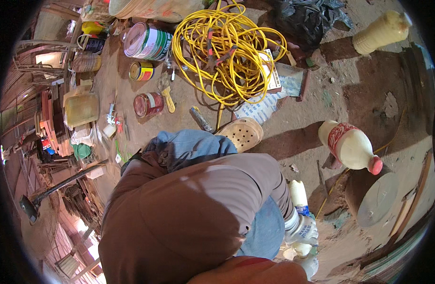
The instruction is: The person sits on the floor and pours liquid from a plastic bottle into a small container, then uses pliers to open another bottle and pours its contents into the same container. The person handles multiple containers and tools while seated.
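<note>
Near the lower right of the view, my left hand (301, 230), in a white glove with blue print, reaches across from a brown sleeve. Its fingers are curled closed against a white plastic bottle (298, 193) with a blue label; the glove hides the bottle's other end. Just below is a cream-coloured rounded thing (300, 250), too hidden to name. My right hand (308, 266), also gloved in white, sits beneath it at the lower edge, its fingers mostly hidden. My bent leg in blue jeans and a tan perforated clog (243, 135) show beyond the sleeve.
A red-capped bottle of pale liquid (349, 144) stands beside a grey cylinder (371, 196). Another pale bottle (382, 32) is farther off. Beyond my foot lie a coiled yellow hose or cable (191, 52), pliers (210, 43), paint cans (145, 41) and a scraper (168, 99).
</note>
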{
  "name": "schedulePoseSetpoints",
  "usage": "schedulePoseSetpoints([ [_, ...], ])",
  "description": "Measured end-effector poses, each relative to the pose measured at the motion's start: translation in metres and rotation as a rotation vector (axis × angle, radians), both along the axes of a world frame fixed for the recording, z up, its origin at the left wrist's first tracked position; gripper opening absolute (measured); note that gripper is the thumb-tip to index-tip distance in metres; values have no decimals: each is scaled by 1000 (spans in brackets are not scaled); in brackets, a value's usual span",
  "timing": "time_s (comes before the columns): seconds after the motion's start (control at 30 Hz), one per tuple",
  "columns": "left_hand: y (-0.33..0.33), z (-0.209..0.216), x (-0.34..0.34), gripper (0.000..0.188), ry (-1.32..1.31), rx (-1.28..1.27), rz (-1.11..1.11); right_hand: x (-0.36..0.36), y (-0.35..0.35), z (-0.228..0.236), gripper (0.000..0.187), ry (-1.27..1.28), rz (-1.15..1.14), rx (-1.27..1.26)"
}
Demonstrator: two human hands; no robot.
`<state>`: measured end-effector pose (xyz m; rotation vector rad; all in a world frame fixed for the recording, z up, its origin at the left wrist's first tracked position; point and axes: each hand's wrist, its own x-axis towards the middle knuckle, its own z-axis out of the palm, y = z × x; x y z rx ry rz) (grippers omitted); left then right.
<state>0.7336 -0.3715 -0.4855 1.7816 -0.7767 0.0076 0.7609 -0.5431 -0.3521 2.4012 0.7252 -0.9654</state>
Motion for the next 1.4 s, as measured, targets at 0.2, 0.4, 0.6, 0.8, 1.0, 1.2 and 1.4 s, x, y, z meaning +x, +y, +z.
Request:
schedulePoseSetpoints([
  [0.2,-11,-18,-8,83,86,-56,32,12,70,20,26,100,-67,-393],
  [0.4,113,3,-46,78,137,-119,197,35,64,-1,23,-231,410,-179],
  [0.6,376,-63,-136,68,318,352,1014,107,60,-69,15,-619,406,315],
  [0.8,466,-83,-194,76,1130,-107,1603,162,52,-148,10,-708,229,182],
  [1.0,458,-81,-181,118,1024,566,1675,116,49,-143,25,-801,-171,256],
  [1.2,467,-90,-201,120,868,825,1577,43,59,-132,40,-730,-301,459],
  [1.4,433,-43,-182,43,57,887,816,-7,122,-115,35,-429,-252,914],
])
